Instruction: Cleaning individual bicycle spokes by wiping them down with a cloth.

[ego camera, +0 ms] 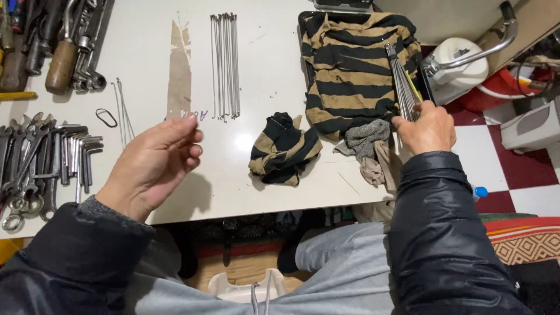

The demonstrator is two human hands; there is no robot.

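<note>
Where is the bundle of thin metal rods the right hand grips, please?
The bundle of rods stands at the table's right side, gripped by the right hand, over the striped cloth.

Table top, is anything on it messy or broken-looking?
Yes. A long brown patch runs down the white table where the surface looks worn or peeled off. The striped cloth looks dirty, and a second striped rag lies crumpled beside it. The thin metal rods lie in a tidy row.

Left hand (153, 166) is being held open, fingers loosely curled; right hand (424, 127) is being kept clenched, knuckles upward.
</note>
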